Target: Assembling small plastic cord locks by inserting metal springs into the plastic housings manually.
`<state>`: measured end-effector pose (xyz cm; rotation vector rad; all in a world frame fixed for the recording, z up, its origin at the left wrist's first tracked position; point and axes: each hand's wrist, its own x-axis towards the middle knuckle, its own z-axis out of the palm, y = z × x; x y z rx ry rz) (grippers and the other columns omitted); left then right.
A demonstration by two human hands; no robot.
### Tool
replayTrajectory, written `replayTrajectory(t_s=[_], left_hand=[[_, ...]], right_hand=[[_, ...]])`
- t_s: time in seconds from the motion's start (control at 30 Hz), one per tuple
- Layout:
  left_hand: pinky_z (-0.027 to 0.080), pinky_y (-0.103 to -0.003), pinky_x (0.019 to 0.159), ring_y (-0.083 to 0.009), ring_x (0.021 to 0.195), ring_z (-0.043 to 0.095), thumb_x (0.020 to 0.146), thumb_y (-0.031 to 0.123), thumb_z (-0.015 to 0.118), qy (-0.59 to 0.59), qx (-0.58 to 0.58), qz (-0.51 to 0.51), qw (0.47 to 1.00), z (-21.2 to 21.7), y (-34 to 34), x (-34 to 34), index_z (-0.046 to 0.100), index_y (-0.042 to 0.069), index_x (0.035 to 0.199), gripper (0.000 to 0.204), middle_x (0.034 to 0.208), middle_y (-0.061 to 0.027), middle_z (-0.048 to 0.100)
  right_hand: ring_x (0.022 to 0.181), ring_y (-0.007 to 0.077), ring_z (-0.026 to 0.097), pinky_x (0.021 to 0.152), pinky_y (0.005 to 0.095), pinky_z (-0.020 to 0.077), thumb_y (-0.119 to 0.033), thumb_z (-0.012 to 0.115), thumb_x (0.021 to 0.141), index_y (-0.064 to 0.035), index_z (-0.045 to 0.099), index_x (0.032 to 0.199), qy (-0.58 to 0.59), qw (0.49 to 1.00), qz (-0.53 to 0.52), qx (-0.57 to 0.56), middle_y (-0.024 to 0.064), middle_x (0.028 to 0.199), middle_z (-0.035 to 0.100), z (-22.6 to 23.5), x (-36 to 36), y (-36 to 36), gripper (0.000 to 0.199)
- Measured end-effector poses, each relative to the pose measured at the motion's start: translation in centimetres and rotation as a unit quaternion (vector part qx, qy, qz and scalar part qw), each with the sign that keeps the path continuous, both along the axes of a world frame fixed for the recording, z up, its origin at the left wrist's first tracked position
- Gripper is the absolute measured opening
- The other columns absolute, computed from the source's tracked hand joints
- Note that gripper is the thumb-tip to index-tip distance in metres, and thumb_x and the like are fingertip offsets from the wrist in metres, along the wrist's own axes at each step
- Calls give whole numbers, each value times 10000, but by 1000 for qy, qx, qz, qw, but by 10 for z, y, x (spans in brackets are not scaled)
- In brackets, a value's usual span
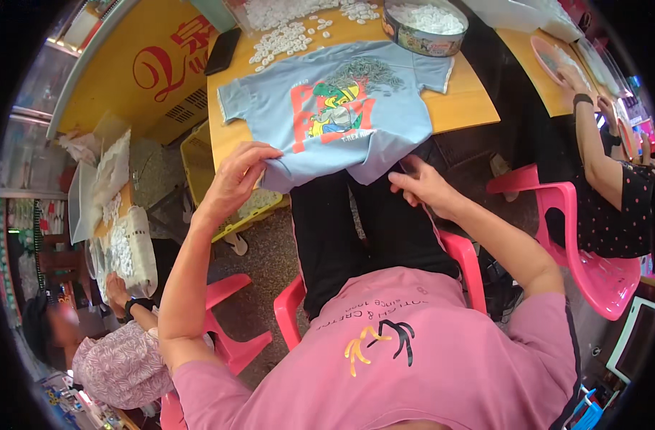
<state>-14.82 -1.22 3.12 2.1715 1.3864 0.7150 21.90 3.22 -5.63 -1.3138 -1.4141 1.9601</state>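
A light blue child's T-shirt (pixel 270 115) with a dinosaur print lies on the yellow-brown table, its lower end hanging over the near edge. My left hand (pixel 240 175) is closed on the left corner of the hem, thumb and fingers pinching the cloth. At the right part of the hem, my right hand (pixel 424 186) has its fingers bent around the edge, partly hidden by cloth and shadow. Between the two hands the hem sags in folds above my black trousers (pixel 327 236).
Behind the shirt lie many small white pieces (pixel 281 41), a round tin (pixel 424 32) full of them and a black phone (pixel 223 51). A yellow crate (pixel 250 218) stands below the table's left. Co-workers sit at both sides, near pink chairs (pixel 556 208).
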Motion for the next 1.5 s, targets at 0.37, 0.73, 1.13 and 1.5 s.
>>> replayTrajectory(t_s=[0.37, 0.73, 1.13, 1.5], left_hand=[[492, -324, 823, -281, 922, 639, 832, -111, 527, 4, 34, -18, 999, 40, 18, -1, 655, 11, 1031, 266, 949, -123, 658], [506, -394, 770, -323, 863, 657, 895, 348, 635, 235, -213, 241, 917, 15, 67, -49, 661, 19, 976, 340, 890, -139, 682], [477, -329, 667, -212, 734, 613, 893, 177, 654, -33, 32, 329, 943, -48, 92, -7, 580, 9, 949, 192, 810, -100, 628], [465, -265, 560, -130, 685, 602, 911, 57, 624, -71, 139, 213, 965, 53, 95, 66, 527, -20, 979, 141, 1103, -150, 572]], right_hand=[[972, 180, 668, 906, 353, 517, -288, 626, 940, 17, 608, 1195, 215, 970, -18, -111, 100, 1105, 681, 72, 26, 12, 398], [691, 77, 573, 603, 293, 465, -354, 624, 943, -25, 675, 919, -48, 996, 67, -22, 11, 781, 649, 26, 55, 8, 334], [955, 285, 590, 804, 379, 485, -133, 666, 831, -59, 654, 928, -133, 725, 76, 672, 93, 998, 626, 63, -73, 107, 123], [1113, 281, 551, 989, 430, 405, -138, 681, 780, -74, 680, 927, -187, 654, 58, 731, 80, 1067, 622, 33, -98, 164, 161]])
